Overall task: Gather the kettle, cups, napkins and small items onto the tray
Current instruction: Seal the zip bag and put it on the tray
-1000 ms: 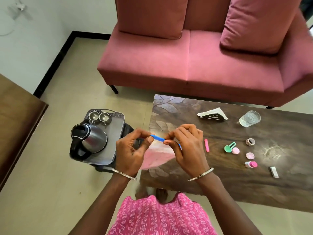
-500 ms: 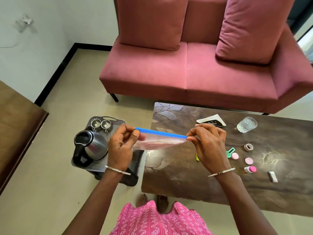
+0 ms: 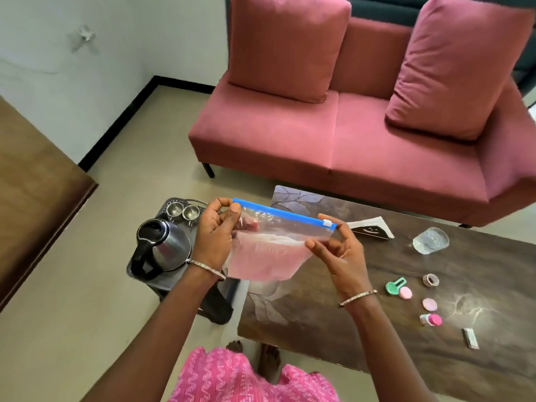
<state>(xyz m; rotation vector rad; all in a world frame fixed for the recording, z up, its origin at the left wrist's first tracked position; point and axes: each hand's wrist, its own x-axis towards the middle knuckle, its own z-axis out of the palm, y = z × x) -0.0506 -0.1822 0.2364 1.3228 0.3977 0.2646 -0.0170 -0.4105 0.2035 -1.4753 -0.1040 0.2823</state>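
Kettle (image 3: 164, 246) and two steel cups (image 3: 190, 212) sit on the tray (image 3: 169, 282), at 9 o'clock off the tabletop (image 3: 362, 338). The left hand (image 3: 214, 239) pinches the zip bag (image 3: 269, 253) at its 9 o'clock end. The right hand (image 3: 340, 256) pinches its 3 o'clock end. Small items (image 3: 429, 304) lie on the tabletop at 3 o'clock.

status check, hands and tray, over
Left hand, right hand pinch zip bag. Kettle, steel cups on tray. Glass, napkin holder, small items on table.

Single head-worn wide-angle view, facing forward and down; coffee table (image 3: 478, 271) close below, sofa (image 3: 319, 134) farther ahead.
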